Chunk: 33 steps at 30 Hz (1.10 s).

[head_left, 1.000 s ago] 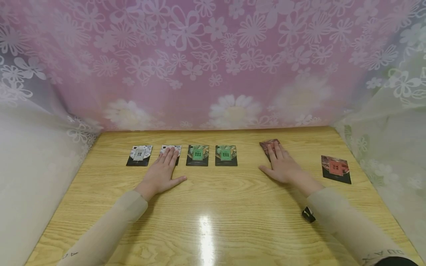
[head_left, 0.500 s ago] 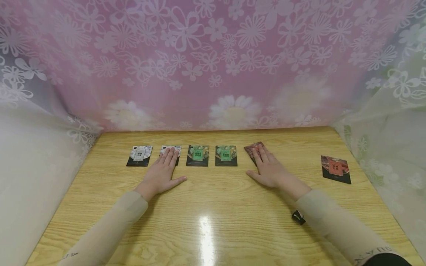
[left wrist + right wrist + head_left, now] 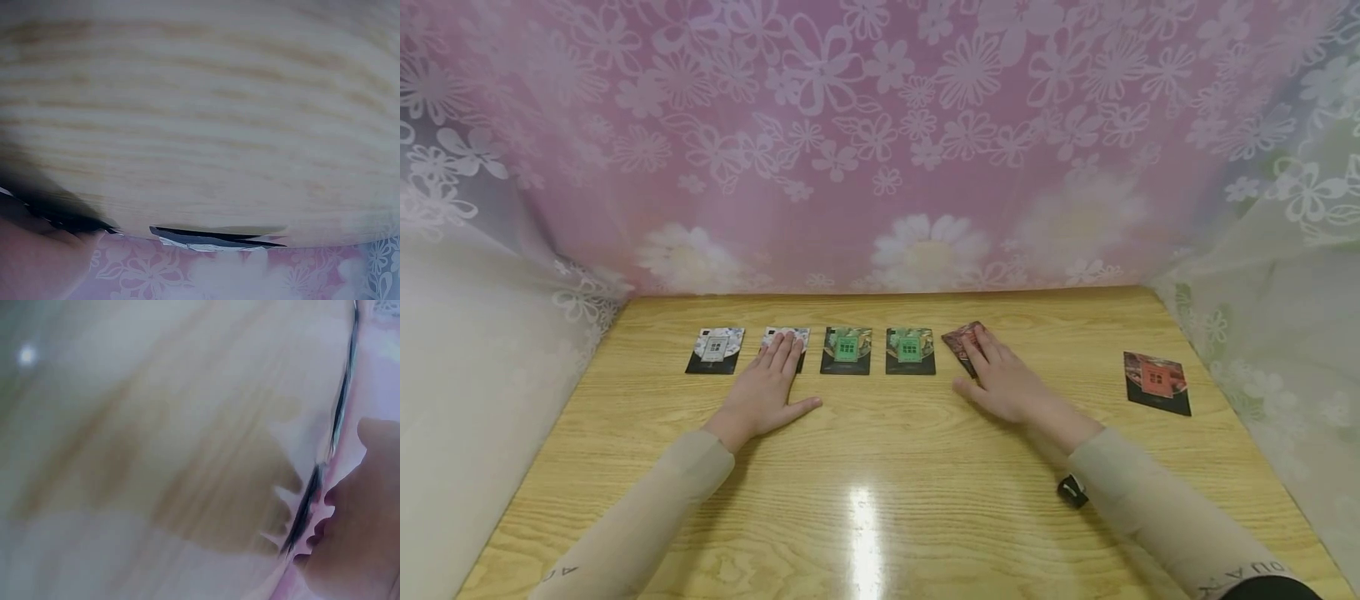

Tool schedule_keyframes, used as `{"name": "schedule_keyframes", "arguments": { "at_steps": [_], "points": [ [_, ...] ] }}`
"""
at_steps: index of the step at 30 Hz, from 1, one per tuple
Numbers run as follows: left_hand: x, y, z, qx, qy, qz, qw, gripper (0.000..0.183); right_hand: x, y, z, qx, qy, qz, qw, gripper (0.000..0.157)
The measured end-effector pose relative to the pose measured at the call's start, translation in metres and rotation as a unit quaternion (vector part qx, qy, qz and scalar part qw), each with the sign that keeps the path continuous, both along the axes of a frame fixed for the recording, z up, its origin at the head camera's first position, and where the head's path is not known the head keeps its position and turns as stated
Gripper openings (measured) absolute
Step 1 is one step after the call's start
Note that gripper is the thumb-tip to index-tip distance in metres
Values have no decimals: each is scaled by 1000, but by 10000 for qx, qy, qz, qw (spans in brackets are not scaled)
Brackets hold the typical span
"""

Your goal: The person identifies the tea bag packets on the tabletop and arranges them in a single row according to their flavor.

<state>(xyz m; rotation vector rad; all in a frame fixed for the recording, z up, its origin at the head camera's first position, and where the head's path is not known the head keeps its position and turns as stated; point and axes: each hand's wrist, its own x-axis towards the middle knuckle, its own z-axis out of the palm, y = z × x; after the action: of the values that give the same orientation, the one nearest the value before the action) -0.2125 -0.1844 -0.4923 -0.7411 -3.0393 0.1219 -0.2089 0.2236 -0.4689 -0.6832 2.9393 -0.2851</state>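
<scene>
In the head view my left hand (image 3: 763, 387) lies flat, fingers straight, over a white and black packet (image 3: 772, 337), covering most of it. My right hand (image 3: 1009, 385) rests its outstretched fingers on a red and black packet (image 3: 958, 340), which is tilted and partly hidden beneath them. Just left of that sits a green and black packet (image 3: 911, 352), with a matching green packet (image 3: 846, 351) beside it. In the right wrist view the hand's fingers (image 3: 322, 540) meet the dark edge of the packet (image 3: 306, 512).
Another white packet (image 3: 715, 351) ends the row at the left. A second red packet (image 3: 1157, 382) lies slanted at the far right. A black device (image 3: 1072, 491) shows at the right wrist. Flowered cloth (image 3: 880, 167) hangs behind the wooden table (image 3: 820, 517).
My right hand has slid the red packet left toward the green packets, mostly in the first half second and slightly since. My left hand has stayed in place.
</scene>
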Motion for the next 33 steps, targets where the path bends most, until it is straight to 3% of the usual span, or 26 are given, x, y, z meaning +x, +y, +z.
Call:
{"name": "schedule_keyframes", "arguments": {
  "at_steps": [8, 17, 33],
  "points": [
    [0, -1, 1, 25, 1, -11, 10000, 105, -5, 14, 9, -43, 131, 578, 9982, 77],
    [0, -1, 0, 59, -53, 5, 10000, 105, -14, 35, -1, 125, 561, 1631, 9849, 71],
    [1, 0, 2, 64, -50, 15, 10000, 104, -22, 38, -9, 102, 755, 2273, 9708, 77]
  ]
}}
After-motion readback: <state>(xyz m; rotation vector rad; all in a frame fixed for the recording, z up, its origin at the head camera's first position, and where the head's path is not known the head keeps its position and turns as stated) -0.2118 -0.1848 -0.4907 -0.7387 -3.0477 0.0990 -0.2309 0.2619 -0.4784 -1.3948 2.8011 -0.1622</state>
